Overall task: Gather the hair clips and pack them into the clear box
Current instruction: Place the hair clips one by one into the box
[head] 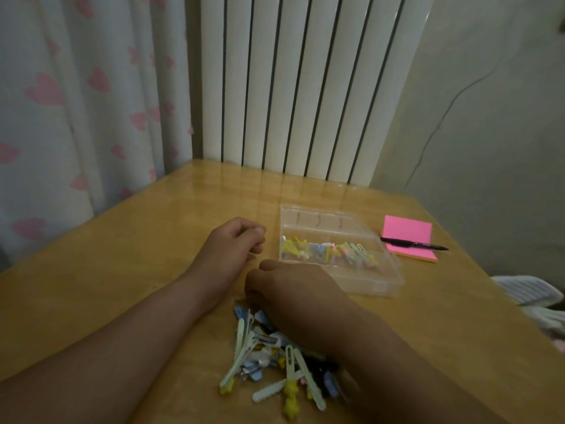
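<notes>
At the far left, a white curtain printed with pink hearts hangs beside a wooden table, and a white ribbed radiator stands behind the table's back edge.

Moving right, the person's left hand rests on the tabletop near the middle. Its fingers are curled loosely inward; whether they hold a clip cannot be told, as nothing shows between them.

Just beside it and nearer the viewer, the right hand lies knuckles-up, its fingers bent down over the far end of a loose pile of hair clips. The fingertips are hidden, so it is unclear whether they have closed on a clip, though the pose suggests picking from the heap. The pile sits close to the person, likely so both hands can reach it easily. Its clips are pale green, blue, white, black and yellow, lying tangled across one another.

Right of the hands, the clear box lies open on the table, close by the pile. A row of pastel clips already lies inside it, so packing appears partly done, with most clips still outside.

Further right, a pink sticky-note pad carries a black pen laid across it. Striped fabric shows at the right edge.
</notes>
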